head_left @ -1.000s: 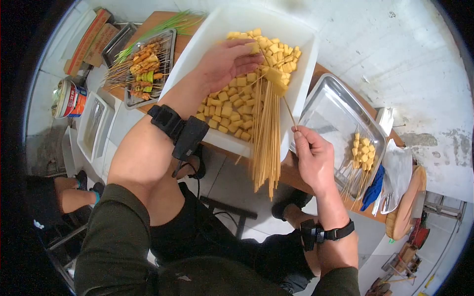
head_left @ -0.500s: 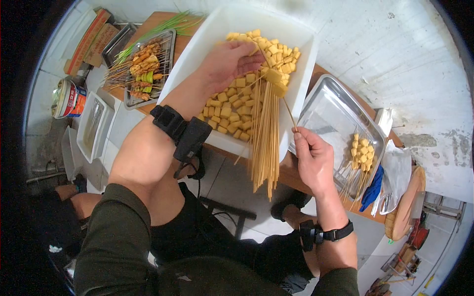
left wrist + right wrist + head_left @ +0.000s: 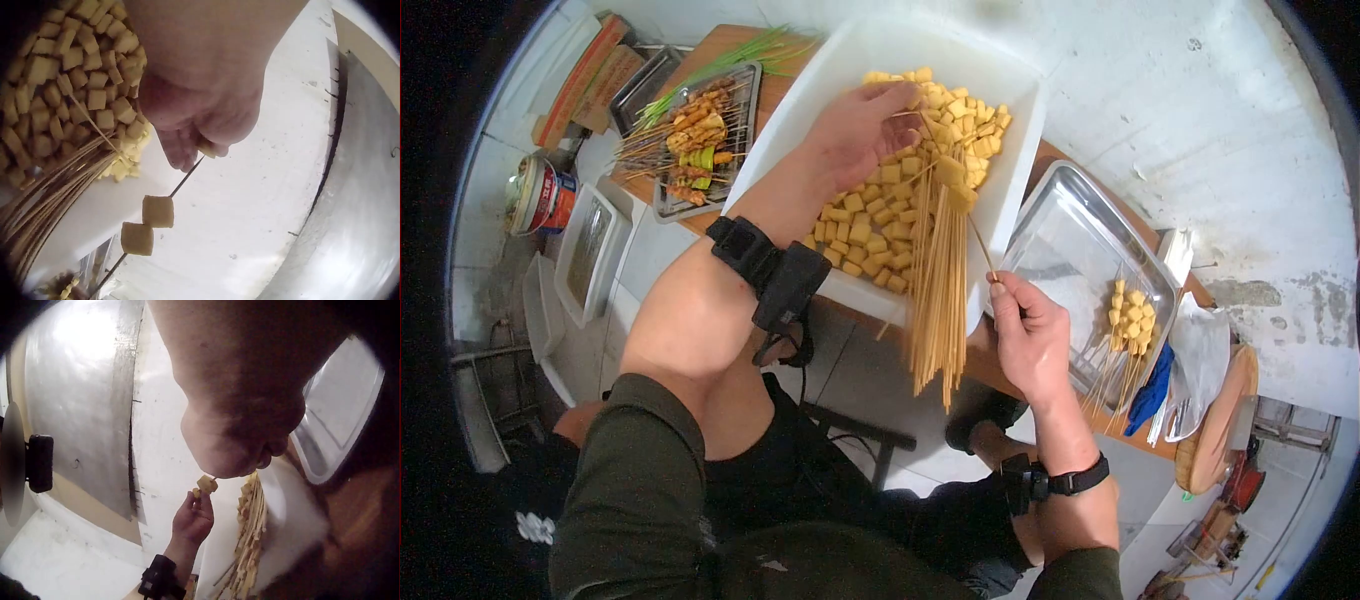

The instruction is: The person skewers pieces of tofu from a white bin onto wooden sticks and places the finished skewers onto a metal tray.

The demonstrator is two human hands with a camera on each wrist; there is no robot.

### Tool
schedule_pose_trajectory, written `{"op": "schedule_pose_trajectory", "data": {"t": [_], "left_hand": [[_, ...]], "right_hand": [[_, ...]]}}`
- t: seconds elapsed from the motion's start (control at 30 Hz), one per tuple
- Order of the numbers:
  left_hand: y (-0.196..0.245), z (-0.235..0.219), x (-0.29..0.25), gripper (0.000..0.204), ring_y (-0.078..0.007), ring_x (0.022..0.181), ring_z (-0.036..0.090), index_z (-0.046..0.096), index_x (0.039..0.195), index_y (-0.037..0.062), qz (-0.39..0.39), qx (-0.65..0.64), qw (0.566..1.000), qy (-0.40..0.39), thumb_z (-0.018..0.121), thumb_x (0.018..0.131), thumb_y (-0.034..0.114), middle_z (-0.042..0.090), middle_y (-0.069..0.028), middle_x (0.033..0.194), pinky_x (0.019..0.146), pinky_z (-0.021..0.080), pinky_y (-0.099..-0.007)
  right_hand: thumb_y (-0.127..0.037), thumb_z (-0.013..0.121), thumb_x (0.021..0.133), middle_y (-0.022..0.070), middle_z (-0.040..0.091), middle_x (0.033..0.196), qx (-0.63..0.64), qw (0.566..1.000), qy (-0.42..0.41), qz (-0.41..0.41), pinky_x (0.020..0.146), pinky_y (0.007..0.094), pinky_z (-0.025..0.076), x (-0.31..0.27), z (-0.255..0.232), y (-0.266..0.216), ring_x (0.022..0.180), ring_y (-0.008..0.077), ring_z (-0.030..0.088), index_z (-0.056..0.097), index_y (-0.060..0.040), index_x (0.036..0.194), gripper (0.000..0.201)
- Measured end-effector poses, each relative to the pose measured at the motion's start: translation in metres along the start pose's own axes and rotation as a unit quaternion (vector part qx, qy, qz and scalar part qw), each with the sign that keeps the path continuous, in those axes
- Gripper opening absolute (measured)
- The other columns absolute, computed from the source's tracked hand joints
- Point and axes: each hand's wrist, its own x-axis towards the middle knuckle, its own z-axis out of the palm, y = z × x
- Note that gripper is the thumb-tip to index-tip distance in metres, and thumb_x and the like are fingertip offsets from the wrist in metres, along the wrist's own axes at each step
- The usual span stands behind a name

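Observation:
My left hand (image 3: 862, 135), over the white tub (image 3: 785, 110), pinches a yellow food cube (image 3: 207, 150) at the tip of a thin wooden skewer (image 3: 982, 243). Two more yellow cubes (image 3: 148, 225) sit side by side along that skewer, shown plainly in the left wrist view. The skewer's other end is pinched between thumb and forefinger of my right hand (image 3: 1032, 335), just outside the tub's near right corner. Loose yellow cubes (image 3: 860, 234) cover the tub's floor. A bundle of bare skewers (image 3: 940, 300) lies on them and sticks out over the near rim.
To the right, a metal tray (image 3: 1055, 190) carries several finished cube skewers (image 3: 1133, 320), with a blue cloth (image 3: 1150, 385) and plastic bag (image 3: 1198, 370) beyond. On the left stands a tray of mixed skewers (image 3: 697, 140), near green stalks (image 3: 745, 50). A wall (image 3: 1150, 90) rises behind.
The cube in my left fingers, seen earlier in the head view, is now mostly hidden by them. My right hand has shifted slightly down. A person at the far left has moved mostly out of sight.

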Motion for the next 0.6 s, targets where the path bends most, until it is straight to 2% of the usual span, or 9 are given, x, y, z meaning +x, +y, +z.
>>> {"op": "schedule_pose_trajectory", "data": {"t": [0.27,0.6], "left_hand": [[0.007,0.000,-0.003,0.024,-0.0185,0.097,0.067,0.058,0.113,-0.0002,-0.002,-0.021,1.000,-0.018,0.054,0.101,0.020,0.066,-0.0097,0.106,0.084,0.058,-0.0295],[0.009,0.001,-0.005,0.025,-0.0188,0.096,0.068,0.057,0.113,-0.0003,-0.005,-0.020,1.000,-0.021,0.050,0.103,0.021,0.066,-0.0113,0.108,0.084,0.059,-0.0297]], "right_hand": [[-0.013,0.061,0.093,0.0197,0.067,0.075,-0.005,1.000,0.017,-0.021,0.066,0.0298,0.051,0.001,0.001,0.003,0.067,0.0157,0.065,0.069,0.0014,0.103,0.019],[-0.013,0.061,0.094,0.0175,0.063,0.068,-0.004,1.000,0.009,-0.023,0.062,0.0294,0.049,0.001,0.001,0.002,0.063,0.0127,0.060,0.069,0.0016,0.104,0.020]]}}
